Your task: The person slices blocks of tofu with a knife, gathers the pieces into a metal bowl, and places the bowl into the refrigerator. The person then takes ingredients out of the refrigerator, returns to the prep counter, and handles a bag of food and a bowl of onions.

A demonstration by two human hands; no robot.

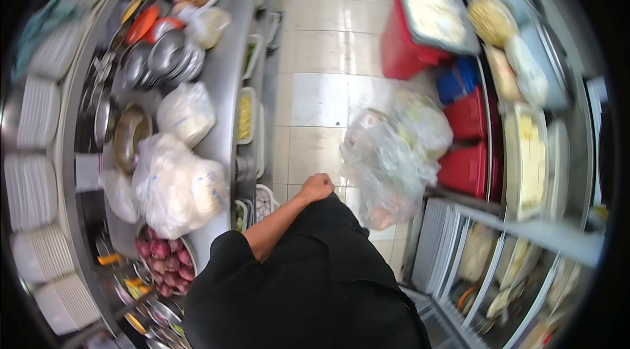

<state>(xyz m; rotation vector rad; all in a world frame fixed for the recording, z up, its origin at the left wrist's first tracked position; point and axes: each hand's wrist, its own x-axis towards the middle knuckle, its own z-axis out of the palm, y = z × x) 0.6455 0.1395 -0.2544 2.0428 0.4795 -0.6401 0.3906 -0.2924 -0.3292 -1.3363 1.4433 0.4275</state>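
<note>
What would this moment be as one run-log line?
left hand: curled, grip unclear | right hand: not in view | bags: floor, ahead right | onions: left side

a pale tiled floor (pixel 318 47) stretches ahead of you, bearing bulging clear plastic bags (pixel 394 165) clustered to your right and, farther along that side, a red bin (pixel 399 47). at your left, a steel counter (pixel 223 96) holds a bowl (pixel 192 257) of red onions (pixel 167 263), beside a large clear bag (pixel 180 185) of white contents; just beyond it sit a smaller white bundle (pixel 187 112) and an oval metal pan (pixel 133 129), with metal bowls (pixel 167 53) near the far end. past the counter, to your far left, a ledge (pixel 64 172) carries stacked white dishes (pixel 29 185), standing in a row of separate piles.
</note>
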